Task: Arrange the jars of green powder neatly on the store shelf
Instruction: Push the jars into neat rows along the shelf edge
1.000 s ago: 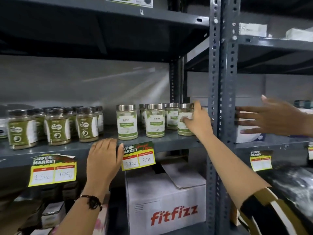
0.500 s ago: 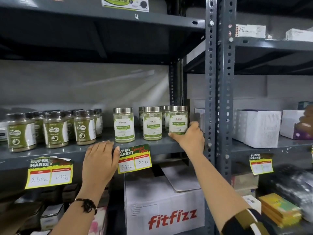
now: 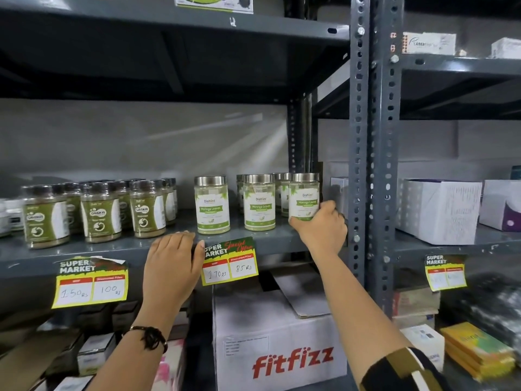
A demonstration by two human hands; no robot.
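Clear jars of pale green moringa powder with steel lids stand on the grey shelf [image 3: 267, 238]. One jar [image 3: 211, 205] stands alone at the left, a second [image 3: 259, 206] to its right, and more sit behind. My right hand [image 3: 320, 228] grips the base of the rightmost front jar [image 3: 303, 194], close to the steel upright. My left hand [image 3: 173, 262] lies flat against the shelf's front edge, fingers together, holding nothing.
Several darker green Gaska jars [image 3: 98, 211] crowd the shelf's left part. Price tags [image 3: 229, 262] hang from the edge. A Fitfizz carton [image 3: 282, 351] sits below. The perforated upright [image 3: 372, 153] separates a neighbouring bay with white boxes [image 3: 439, 210].
My right hand dropped from the jar's side to its base and drew that jar forward and left, level with the front row. Another person's hand at the right has gone. My left hand stayed.
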